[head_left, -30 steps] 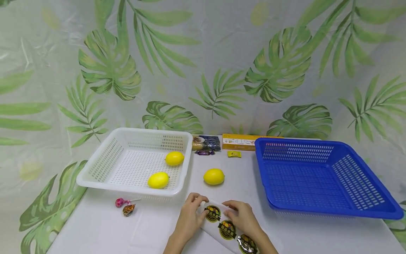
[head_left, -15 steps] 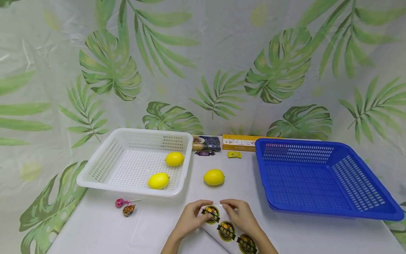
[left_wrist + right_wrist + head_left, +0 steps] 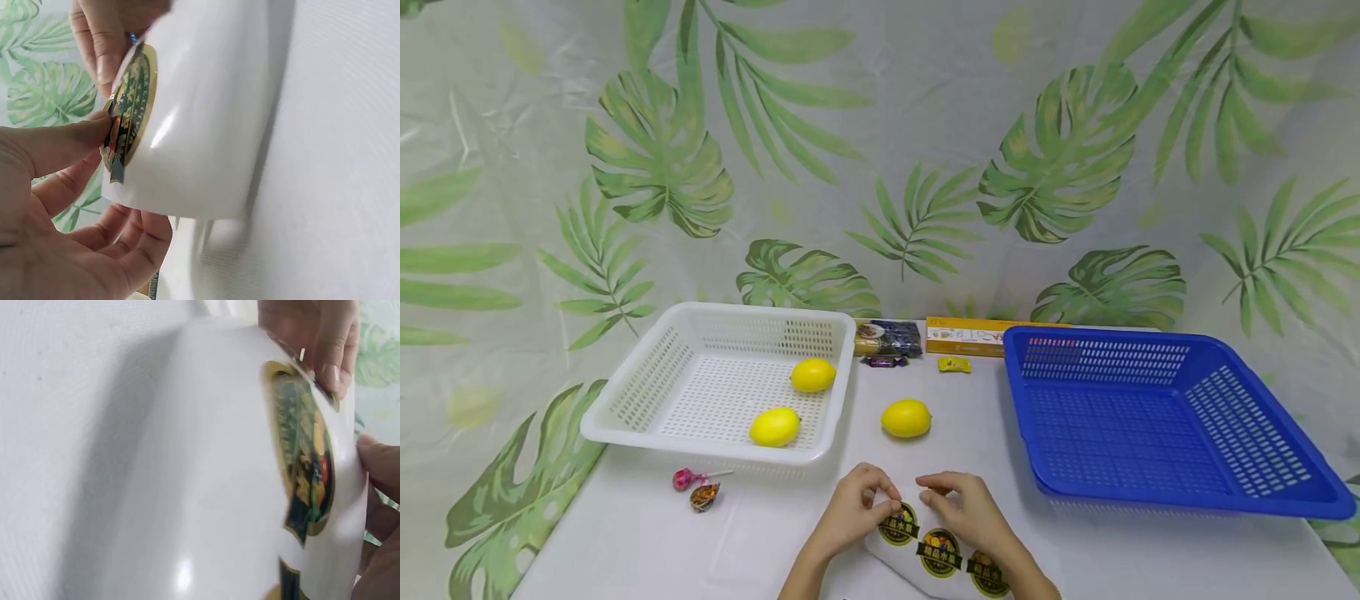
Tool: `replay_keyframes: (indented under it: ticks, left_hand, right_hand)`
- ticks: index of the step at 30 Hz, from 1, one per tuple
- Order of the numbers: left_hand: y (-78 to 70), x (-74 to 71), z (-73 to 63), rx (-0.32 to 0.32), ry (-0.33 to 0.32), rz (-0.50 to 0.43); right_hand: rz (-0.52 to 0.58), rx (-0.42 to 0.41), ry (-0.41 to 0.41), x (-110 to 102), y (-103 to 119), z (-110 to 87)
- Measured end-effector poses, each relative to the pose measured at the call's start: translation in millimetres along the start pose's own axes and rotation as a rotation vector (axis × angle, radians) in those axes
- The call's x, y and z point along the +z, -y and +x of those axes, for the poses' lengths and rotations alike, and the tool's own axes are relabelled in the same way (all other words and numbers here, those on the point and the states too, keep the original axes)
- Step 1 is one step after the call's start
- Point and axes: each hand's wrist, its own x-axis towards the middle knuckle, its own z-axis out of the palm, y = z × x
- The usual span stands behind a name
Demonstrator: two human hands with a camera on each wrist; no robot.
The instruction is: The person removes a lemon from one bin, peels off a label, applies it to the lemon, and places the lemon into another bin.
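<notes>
While 1 lemon (image 3: 906, 418) lies beyond, left grip (image 3: 855, 518) and right grip (image 3: 966, 514) pinch the sticker sheet (image 3: 938, 553).

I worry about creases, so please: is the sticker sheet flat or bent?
Bent: in the right wrist view, the sticker sheet visibly curves rather than lying flat.

Along the table's (image 3: 647, 550) far edge I see an orange box (image 3: 966, 337), dark packet (image 3: 895, 338), purple candy (image 3: 883, 361) and yellow candy (image 3: 954, 364); toward its left edge, a pink lollipop (image 3: 683, 478) beside a brown candy (image 3: 704, 497).
</notes>
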Motion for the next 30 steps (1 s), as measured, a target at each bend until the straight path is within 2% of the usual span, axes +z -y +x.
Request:
replay_keyframes:
  ticks: [3,7,12,14,18,22,26,30]
  left_hand:
    - [-2.9,0.3,0.2,0.009,0.004,0.04]
    - [-7.3,0.9,0.4,0.019,-0.004,0.043]
    - [-11.6,-0.2,4.5,0.066,-0.092,-0.042]
    - [-13.5,-1.1,7.4,0.063,-0.131,-0.091]
    - [-18.1,-1.9,15.7,0.0,-0.198,-0.132]
    - [-19.6,-1.9,28.6,-0.055,-0.279,-0.136]
    - [-16.2,-1.9,44.9,-0.055,-0.343,-0.146]
    - [-11.0,-0.7,61.6,-0.047,-0.391,-0.191]
  right_hand:
    - [-0.036,0.017,0.021,0.3,-1.5,-0.2]
    - [-0.154,0.046,0.017,4.3,-7.2,1.2]
    - [-0.251,0.065,0.033,7.4,-15.2,2.7]
    - [-0.258,0.07,0.039,6.9,-16.2,2.8]
    - [-0.279,0.078,0.031,4.6,-15.0,5.5]
    - [-0.298,0.077,-0.071,1.1,-11.5,14.7]
    - [-0.263,0.071,-0.164,-3.0,-14.4,31.1]
    - [-0.175,0.08,-0.146,-4.5,-27.9,52.8]
